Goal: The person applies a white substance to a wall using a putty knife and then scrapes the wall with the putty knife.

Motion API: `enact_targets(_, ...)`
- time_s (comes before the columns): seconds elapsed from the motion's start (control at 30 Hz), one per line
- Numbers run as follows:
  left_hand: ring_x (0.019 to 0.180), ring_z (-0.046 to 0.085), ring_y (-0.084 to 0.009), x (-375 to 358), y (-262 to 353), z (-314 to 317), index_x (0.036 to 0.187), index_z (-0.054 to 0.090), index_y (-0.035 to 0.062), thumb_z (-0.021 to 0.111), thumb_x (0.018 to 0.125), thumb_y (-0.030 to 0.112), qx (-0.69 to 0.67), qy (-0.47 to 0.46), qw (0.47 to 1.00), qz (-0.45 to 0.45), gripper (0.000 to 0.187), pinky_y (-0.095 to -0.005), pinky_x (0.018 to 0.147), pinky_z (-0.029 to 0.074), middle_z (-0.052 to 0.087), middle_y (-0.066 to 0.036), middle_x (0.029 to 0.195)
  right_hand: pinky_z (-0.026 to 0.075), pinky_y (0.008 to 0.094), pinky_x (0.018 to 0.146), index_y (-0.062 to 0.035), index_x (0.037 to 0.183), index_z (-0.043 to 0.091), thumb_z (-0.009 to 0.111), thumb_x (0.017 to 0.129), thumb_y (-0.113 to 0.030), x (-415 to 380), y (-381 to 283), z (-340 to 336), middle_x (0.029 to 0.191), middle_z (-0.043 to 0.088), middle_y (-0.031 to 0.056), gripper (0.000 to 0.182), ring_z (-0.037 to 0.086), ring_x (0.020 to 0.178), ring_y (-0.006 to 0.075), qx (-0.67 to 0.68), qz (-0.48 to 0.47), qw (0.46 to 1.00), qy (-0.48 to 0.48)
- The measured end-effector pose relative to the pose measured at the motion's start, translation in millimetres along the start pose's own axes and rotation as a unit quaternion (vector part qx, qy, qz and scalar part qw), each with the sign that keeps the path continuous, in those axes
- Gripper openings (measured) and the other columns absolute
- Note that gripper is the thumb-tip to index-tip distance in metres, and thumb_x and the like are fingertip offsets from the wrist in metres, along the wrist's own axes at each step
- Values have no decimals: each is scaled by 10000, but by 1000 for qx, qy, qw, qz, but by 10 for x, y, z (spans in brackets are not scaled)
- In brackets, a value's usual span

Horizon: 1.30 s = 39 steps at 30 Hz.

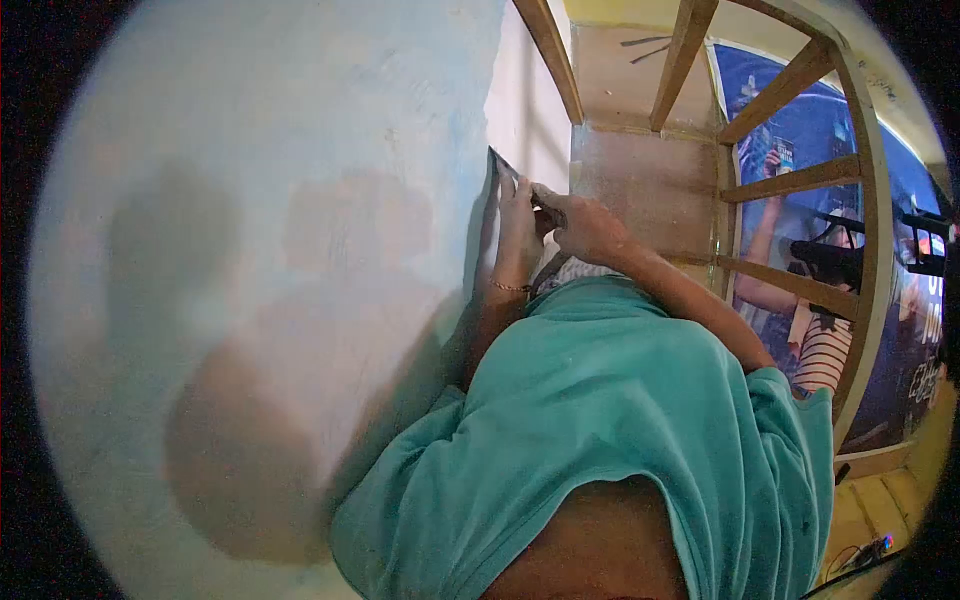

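Observation:
A thin dark-bladed tool (506,163) lies with its tip right at the boundary between the pale blue wall surface (400,110) and a white strip of wall (533,110). My left hand (515,210), a bracelet at its wrist, has its fingers closed on the tool near the wall. Just beside it, my right hand (595,228) is closed around the tool's rear part, its fingers curled. The right hand's grip partly hides that end. Both arms reach out from a teal shirt (620,370).
A wooden frame with several slats (790,190) rises on the right. Behind it hang a blue printed banner (760,90) and brownish panels (645,165). Dark strips (648,48) rest on the upper panel. Large shadows fall across the wall at left.

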State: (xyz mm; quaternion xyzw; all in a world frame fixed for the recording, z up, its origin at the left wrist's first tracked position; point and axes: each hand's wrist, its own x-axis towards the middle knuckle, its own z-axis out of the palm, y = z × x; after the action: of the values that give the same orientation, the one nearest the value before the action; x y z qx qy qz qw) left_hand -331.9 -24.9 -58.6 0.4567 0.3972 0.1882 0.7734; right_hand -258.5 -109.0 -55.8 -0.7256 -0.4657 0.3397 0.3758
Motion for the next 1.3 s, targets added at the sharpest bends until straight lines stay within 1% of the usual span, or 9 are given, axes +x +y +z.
enact_targets(0.2, 703, 515, -186, -90, 80, 89, 1249, 201, 136, 327, 867, 233, 18, 38, 999, -27, 414, -306, 569, 466, 456, -95, 855, 438, 369, 737, -97, 1202, 353, 428, 603, 42, -81, -129, -61, 895, 573, 171, 619, 564, 806, 297, 25, 18, 1000, -3)
enact_targets(0.27, 710, 511, -183, -18, 75, 9, 1259, 183, 159, 328, 866, 230, 19, -6, 999, -26, 425, -303, 568, 465, 451, -92, 868, 437, 369, 740, -98, 1206, 347, 431, 604, 40, -26, -59, -14, 900, 573, 166, 623, 564, 812, 294, 27, 14, 999, -9)
enact_targets(0.37, 680, 506, -171, 92, 4, -87, 1269, 158, 173, 331, 865, 221, 15, -39, 999, -23, 441, -294, 545, 465, 448, -79, 833, 435, 412, 706, -9, 1138, 400, 455, 622, 13, 88, 123, 113, 821, 549, 248, 519, 548, 765, 363, 68, -57, 995, 45)
enact_targets(0.6, 562, 491, -133, -15, 23, 19, 1282, 101, 180, 338, 864, 196, -8, 22, 999, -25, 481, -267, 468, 468, 446, -39, 690, 432, 394, 752, -107, 1194, 366, 432, 612, 18, -92, -131, -82, 899, 573, 160, 599, 558, 807, 318, 22, 24, 999, -2)
enact_targets(0.7, 693, 500, -164, 42, 9, -79, 1257, 190, 182, 328, 865, 220, 7, -34, 999, -11, 418, -287, 547, 459, 447, -82, 862, 433, 397, 747, -116, 1192, 370, 428, 615, 19, -49, -147, -44, 891, 577, 153, 596, 555, 808, 320, 29, 17, 999, 0)
enact_targets(0.87, 676, 501, -162, 4, -3, 4, 1257, 190, 190, 322, 868, 215, 9, -1, 1000, -21, 412, -274, 532, 455, 450, -78, 840, 436, 389, 740, -119, 1194, 367, 414, 621, 25, -31, -66, -55, 886, 580, 147, 593, 559, 801, 314, 7, 35, 999, 0)
enact_targets(1.0, 656, 507, -161, -139, 132, 135, 1244, 225, 176, 321, 869, 213, 11, 34, 999, -9, 389, -262, 510, 448, 453, -70, 807, 444, 373, 716, -118, 1197, 359, 428, 655, 3, -50, -23, -14, 859, 586, 147, 561, 565, 783, 304, 42, -16, 999, 12)
enact_targets(1.2, 689, 524, -163, 127, 18, -54, 1242, 240, 115, 339, 860, 208, 25, -3, 999, -21, 406, -252, 533, 453, 464, -87, 844, 445, 354, 702, -106, 1180, 381, 424, 684, -15, 124, 31, 42, 903, 571, 171, 506, 575, 776, 281, -5, 9, 1000, 24)
enact_targets(1.3, 743, 518, -164, -3, 71, 52, 1230, 257, 114, 343, 858, 217, 5, 17, 999, -36, 395, -266, 550, 454, 463, -86, 862, 445, 361, 694, -70, 1167, 386, 428, 670, -2, -12, 75, 41, 898, 570, 176, 503, 569, 782, 297, 32, -47, 998, 35)
